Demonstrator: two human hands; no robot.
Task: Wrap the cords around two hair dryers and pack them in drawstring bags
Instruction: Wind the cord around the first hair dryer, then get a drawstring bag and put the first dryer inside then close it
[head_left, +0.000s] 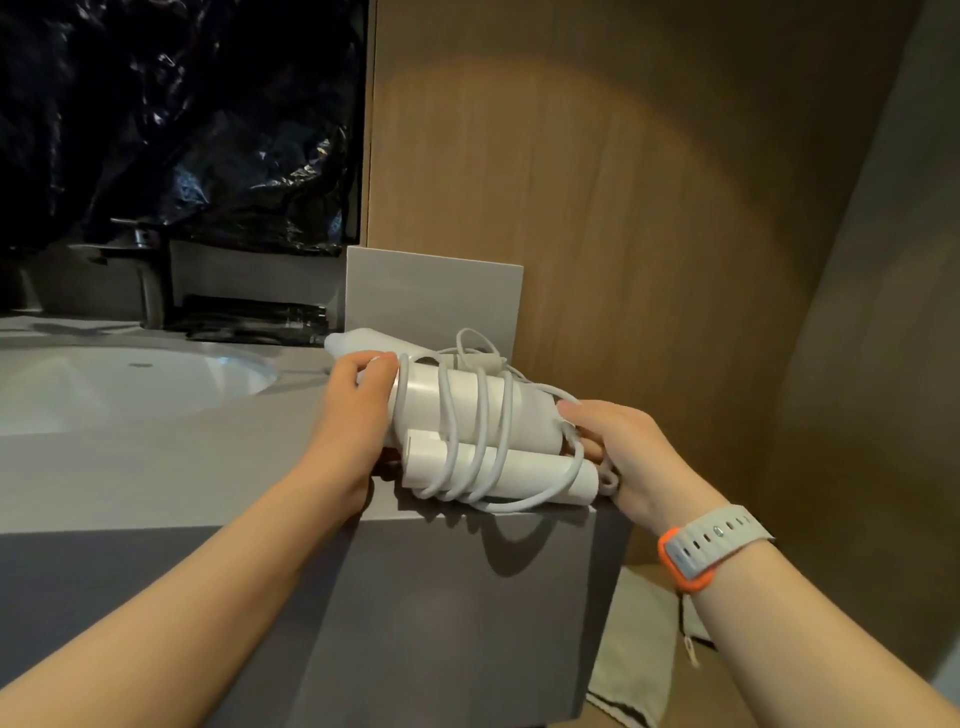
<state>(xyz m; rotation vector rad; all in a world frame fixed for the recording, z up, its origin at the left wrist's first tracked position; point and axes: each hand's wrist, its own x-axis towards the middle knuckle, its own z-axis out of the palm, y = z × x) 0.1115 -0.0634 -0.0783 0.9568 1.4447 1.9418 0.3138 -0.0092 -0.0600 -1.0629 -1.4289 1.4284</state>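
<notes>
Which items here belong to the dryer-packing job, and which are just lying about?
Job:
- dryer
- cord, wound round it
- left hand and right hand, gripping the dryer's ends
- cloth bag, lower right

Lying about:
- sink
- faucet
- black plastic
- grey panel

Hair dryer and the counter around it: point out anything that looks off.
The cord is wound loosely and unevenly round the hair dryer, with one loop sagging at the counter edge. Crumpled black plastic sheeting hangs behind the sink, which is unusual. Nothing looks spilled or broken.
</notes>
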